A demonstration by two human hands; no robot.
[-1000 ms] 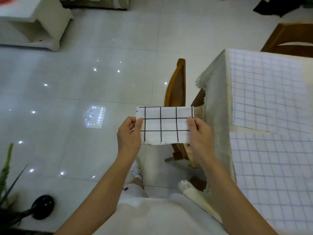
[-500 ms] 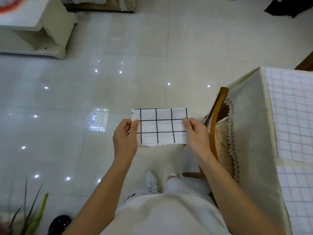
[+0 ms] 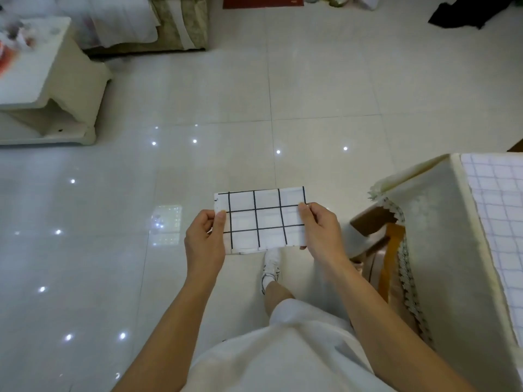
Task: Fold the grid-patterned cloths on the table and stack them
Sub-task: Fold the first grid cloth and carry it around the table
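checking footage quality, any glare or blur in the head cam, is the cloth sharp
Head view: the glossy floor shows light specks and a square glare patch; the white side table at top left is blurred; the folded grid cloth is sharp.

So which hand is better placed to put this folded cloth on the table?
Right, probably: the right hand pinches the folded cloth by its edge nearest the table, which stands on that side; the left hand holds the far edge.
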